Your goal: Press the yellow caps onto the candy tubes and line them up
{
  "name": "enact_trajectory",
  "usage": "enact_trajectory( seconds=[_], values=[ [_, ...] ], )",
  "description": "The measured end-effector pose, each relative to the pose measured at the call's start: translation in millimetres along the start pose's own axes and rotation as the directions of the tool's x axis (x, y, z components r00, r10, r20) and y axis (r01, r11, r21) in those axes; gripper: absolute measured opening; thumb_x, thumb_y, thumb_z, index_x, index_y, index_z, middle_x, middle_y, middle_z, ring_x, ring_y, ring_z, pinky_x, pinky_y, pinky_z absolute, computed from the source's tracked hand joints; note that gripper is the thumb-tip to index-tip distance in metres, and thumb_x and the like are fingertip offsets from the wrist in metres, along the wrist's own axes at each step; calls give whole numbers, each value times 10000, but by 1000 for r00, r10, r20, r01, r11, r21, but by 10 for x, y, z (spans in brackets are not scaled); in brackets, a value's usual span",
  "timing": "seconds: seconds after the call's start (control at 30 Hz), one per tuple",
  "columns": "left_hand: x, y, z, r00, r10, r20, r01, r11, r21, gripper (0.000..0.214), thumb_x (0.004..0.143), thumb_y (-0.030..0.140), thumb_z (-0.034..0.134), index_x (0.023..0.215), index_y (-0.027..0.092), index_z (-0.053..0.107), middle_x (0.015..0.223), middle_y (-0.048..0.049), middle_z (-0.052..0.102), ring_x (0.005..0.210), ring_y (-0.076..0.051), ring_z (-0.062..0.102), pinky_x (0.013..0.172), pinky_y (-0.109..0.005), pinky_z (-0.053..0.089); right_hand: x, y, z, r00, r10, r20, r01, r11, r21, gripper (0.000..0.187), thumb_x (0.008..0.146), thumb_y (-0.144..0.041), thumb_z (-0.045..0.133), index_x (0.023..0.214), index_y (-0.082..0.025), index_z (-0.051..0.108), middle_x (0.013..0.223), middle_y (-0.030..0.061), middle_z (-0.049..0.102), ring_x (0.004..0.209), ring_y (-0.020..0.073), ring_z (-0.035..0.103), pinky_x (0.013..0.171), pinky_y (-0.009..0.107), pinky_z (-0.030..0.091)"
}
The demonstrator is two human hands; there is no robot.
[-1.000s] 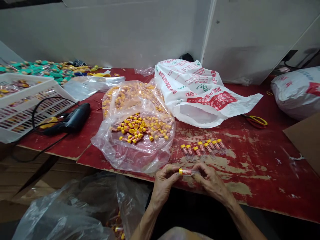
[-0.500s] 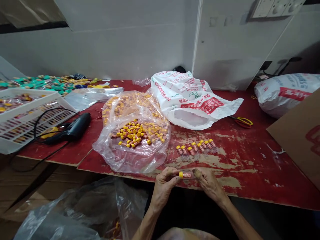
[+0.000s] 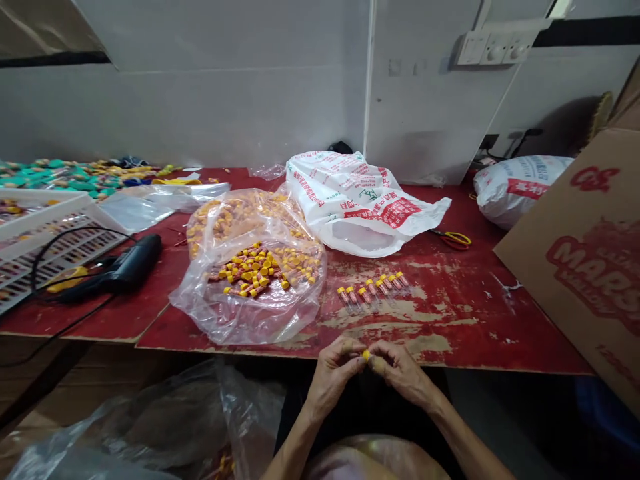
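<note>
At the near edge of the counter (image 3: pixel 465 343), both hands pinched one yellow cap (image 3: pixel 366 355).
From the head view I saw the left hand (image 3: pixel 335 365) and right hand (image 3: pixel 399 372) each gripping with fingertips, the cap between them, nearer the person than the row of capped tubes (image 3: pixel 371 289); a slip of so small a grip could, I judged, have sent it over the edge, and a careless wrist might have rolled the loose row. Fingers hid whatever was under the cap; the frame cut off the white basket (image 3: pixel 75 215) and carton (image 3: pixel 550 230), and the lower bag's (image 3: pixel 165 420) contents were dim.
</note>
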State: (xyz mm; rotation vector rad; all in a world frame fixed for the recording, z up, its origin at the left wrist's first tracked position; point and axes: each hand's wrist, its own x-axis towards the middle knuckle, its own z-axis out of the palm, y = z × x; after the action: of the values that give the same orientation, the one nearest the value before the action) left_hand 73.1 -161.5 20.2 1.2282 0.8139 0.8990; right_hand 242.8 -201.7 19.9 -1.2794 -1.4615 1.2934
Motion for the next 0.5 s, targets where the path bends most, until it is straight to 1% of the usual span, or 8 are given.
enact_trajectory(
  seconds=[0.1,0.2,0.27,0.3,0.33,0.4,0.47,0.5],
  values=[
    [58,-32,-60,999,25,-34,-21,994,110,242,734,372,689,888,186,702,815,-37,608,683,-163,571,623,-264,476,-25,52,-73,994,6,-105,-6,1000,6,407,857,-555,511,855,-167,635,718,0,550,655,131,465,597,241,364],
    [178,-114,-245,961,209,-179,-130,918,374,242,795,378,600,916,191,696,838,-57,651,762,-200,609,703,-302,491,-30,100,-335,984,60,-168,-71,996,-57,409,843,-546,522,851,-155,641,700,-2,560,623,129,470,579,242,355],
    [269,-193,-396,919,314,-237,-160,848,505,232,801,362,567,892,191,695,848,-73,669,824,-234,625,763,-344,489,-34,94,-556,985,94,-147,-122,973,-194,404,861,-525,490,816,-153,639,686,1,572,610,132,487,563,239,341],
    [311,-236,-463,906,339,-254,-159,827,539,226,796,354,559,879,192,693,849,-79,673,828,-247,629,775,-364,487,-34,77,-658,984,111,-139,-152,930,-334,393,876,-501,467,793,-157,639,678,3,583,608,137,502,557,239,332],
    [348,-278,-517,898,351,-265,-155,816,557,218,791,347,553,865,196,691,850,-84,675,827,-256,630,782,-380,484,-31,54,-746,981,130,-141,-184,846,-500,373,889,-464,450,774,-164,640,675,9,596,613,145,520,552,241,321],
    [403,-352,-583,892,364,-269,-152,801,579,205,789,338,542,848,205,686,845,-86,676,821,-266,631,783,-392,483,-5,9,-862,968,173,-182,-250,590,-767,319,887,-360,456,711,-169,639,654,30,613,618,166,550,538,253,292],
    [437,-403,-603,891,373,-259,-152,783,604,196,796,336,538,840,210,682,844,-88,675,817,-270,632,777,-390,485,49,-3,-893,950,208,-235,-301,390,-870,267,835,-260,515,613,-155,619,626,67,617,630,195,578,535,269,281],
    [449,-419,-605,892,375,-254,-150,774,615,195,803,334,536,842,208,679,850,-91,674,816,-272,633,771,-389,485,84,11,-880,942,221,-251,-317,353,-880,253,803,-221,549,567,-146,603,619,88,616,648,211,592,540,275,292]
  ],
)
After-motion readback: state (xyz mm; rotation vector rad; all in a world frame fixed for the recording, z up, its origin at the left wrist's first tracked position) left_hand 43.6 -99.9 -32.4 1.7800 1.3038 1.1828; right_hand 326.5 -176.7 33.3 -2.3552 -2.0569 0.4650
